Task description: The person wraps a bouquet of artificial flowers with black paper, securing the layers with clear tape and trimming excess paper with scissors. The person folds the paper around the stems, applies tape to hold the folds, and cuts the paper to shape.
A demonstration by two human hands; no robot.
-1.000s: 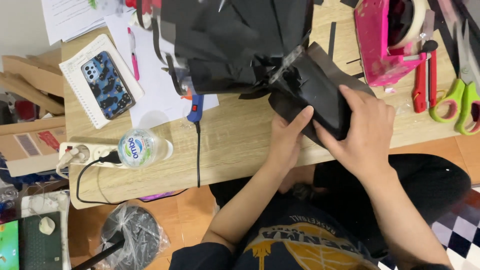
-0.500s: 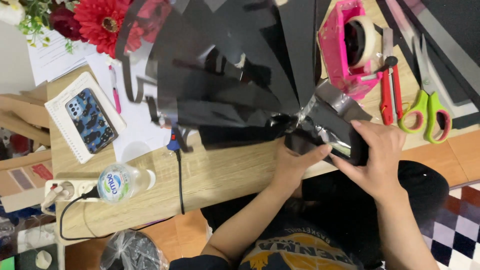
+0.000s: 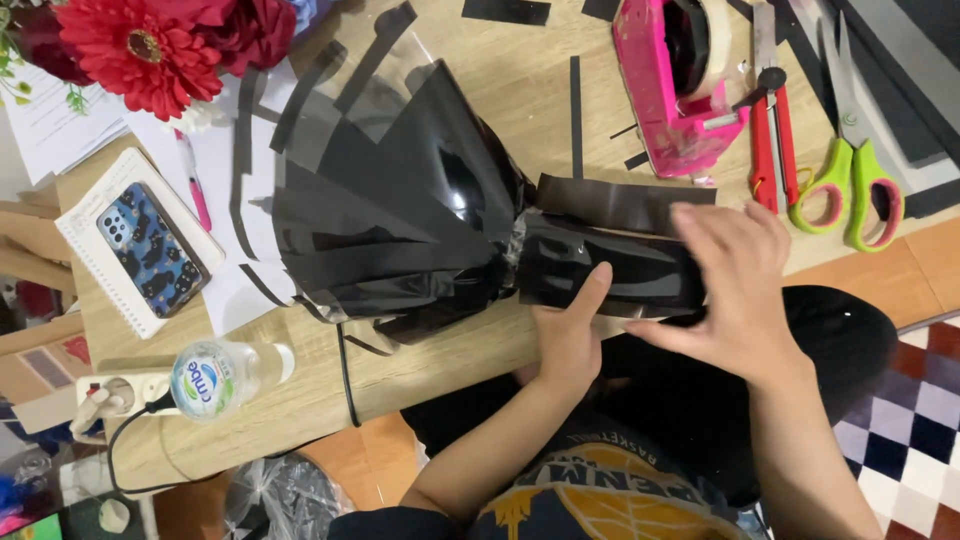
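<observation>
A bouquet wrapped in glossy black paper (image 3: 400, 220) lies on its side on the wooden table (image 3: 300, 390), with red flowers (image 3: 150, 45) showing at its far-left end. Its black-wrapped stem end (image 3: 610, 265) points right, over the table's near edge. My left hand (image 3: 568, 330) presses against the underside of that stem end, thumb up on the black wrap. From the right, my right hand (image 3: 735, 280) lies flat across the same wrap with its fingers spread over the end.
A pink tape dispenser (image 3: 675, 85), a red cutter (image 3: 768, 130) and green scissors (image 3: 850, 170) lie at the back right. A phone (image 3: 150, 250) on a notebook, a water bottle (image 3: 215, 378) and a power strip (image 3: 110, 395) sit at the left. Black paper strips are scattered about.
The bouquet has swung so its flowers show at the left and its stem end lies flat. My right hand has opened from gripping the wrap to lying flat on it.
</observation>
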